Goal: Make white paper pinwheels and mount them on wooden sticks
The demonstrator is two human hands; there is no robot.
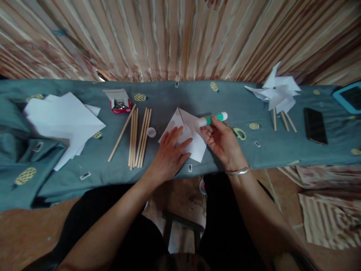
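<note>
A square of white paper point(194, 128) lies turned like a diamond on the cloth, with a dark slit running inward from its top corner. My left hand point(169, 154) rests on its lower left part, fingers spread. In my right hand point(221, 141) is a green and white glue stick point(216, 118), gripped between thumb and fingers, its left end over the paper's right side. Left of the paper sits a round white cap point(151, 132). Scissors with pale green handles point(239, 133) lie just right of my right hand, their blades mostly hidden behind it.
Several wooden sticks point(139, 137) lie left of the cap, below a red box of small metal pieces point(121, 105). White sheets point(67, 120) are stacked farther left. Paper pinwheels point(278, 90) on sticks, a dark phone point(316, 126) and a blue-framed device point(349, 98) lie to the right.
</note>
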